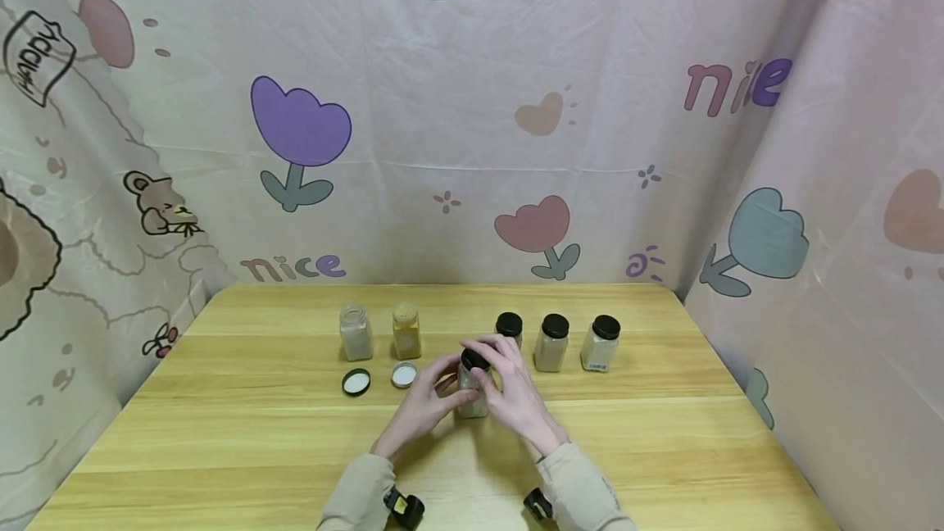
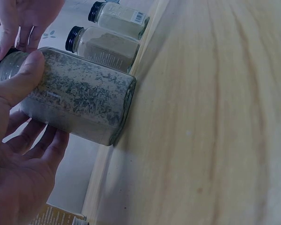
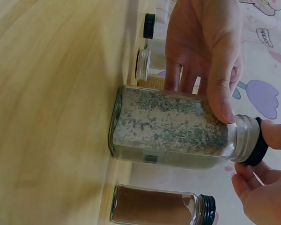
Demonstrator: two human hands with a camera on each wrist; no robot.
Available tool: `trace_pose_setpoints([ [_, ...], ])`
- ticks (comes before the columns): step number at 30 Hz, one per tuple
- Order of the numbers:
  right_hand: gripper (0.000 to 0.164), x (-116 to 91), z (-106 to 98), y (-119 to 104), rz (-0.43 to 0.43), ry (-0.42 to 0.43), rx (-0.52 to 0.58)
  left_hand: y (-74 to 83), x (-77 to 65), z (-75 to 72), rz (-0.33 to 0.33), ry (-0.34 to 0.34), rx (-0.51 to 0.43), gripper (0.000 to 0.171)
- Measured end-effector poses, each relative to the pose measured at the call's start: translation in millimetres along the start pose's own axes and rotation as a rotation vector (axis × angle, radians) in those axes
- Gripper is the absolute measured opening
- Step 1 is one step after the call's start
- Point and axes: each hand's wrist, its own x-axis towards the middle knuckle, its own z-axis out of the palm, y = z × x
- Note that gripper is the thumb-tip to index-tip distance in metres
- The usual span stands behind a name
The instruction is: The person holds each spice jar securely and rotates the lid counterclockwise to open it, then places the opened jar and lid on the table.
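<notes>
A square glass jar [image 1: 473, 406] of pale seasoning with dark green flakes stands on the wooden table between my hands. My left hand [image 1: 426, 406] holds its body, with the thumb along the near side and the fingers behind in the left wrist view. With thumb and fingers, my right hand [image 1: 516, 397] pinches the black lid [image 3: 258, 146] at the top. That lid sits slightly tilted at the mouth, and the clear threaded neck [image 3: 243, 136] shows below it.
To the left stand two lidless jars, one whitish [image 1: 357, 340] and one yellow [image 1: 406, 338]. Before them lie a black-rimmed lid [image 1: 356, 383] and a silvery lid [image 1: 404, 374]. Black-lidded jars stand at the right: one brown [image 3: 154, 205], two pale [image 1: 551, 348] [image 1: 599, 351]. A printed curtain [image 1: 442, 105] hangs behind.
</notes>
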Motion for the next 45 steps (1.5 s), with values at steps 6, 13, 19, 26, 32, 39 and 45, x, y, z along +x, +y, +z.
trace_pose_setpoints([
  [6, 0.042, 0.1, -0.1, -0.7, -0.009, 0.003, 0.041, -1.0, 0.7, 0.3, 0.015, 0.000, 0.031, 0.060],
  [13, 0.030, -0.2, -1.0, 0.2, 0.005, 0.028, 0.101, -0.9, 2.3, 2.0, -0.016, 0.039, 0.029, 0.060],
  [19, 0.025, 0.9, -1.0, 2.6, -0.011, 0.029, 0.155, 1.1, 5.9, 2.8, -0.051, 0.136, 0.034, 0.056],
  [26, 0.027, 1.3, -0.7, 6.8, -0.008, 0.012, 0.156, 0.2, 18.0, -1.7, -0.046, 0.215, 0.060, 0.064],
  [32, 0.026, -0.5, -0.1, 11.8, 0.045, 0.001, 0.204, 2.4, 27.3, -5.2, -0.079, 0.234, 0.088, 0.062],
  [39, 0.027, -1.5, 0.5, 16.0, 0.209, -0.026, 0.340, -0.4, 38.1, -8.0, -0.091, 0.251, 0.103, 0.061],
  [45, 0.026, -3.4, 2.8, 20.5, 0.304, -0.108, 0.451, -2.4, 44.9, -10.6, -0.118, 0.269, 0.104, 0.063],
])
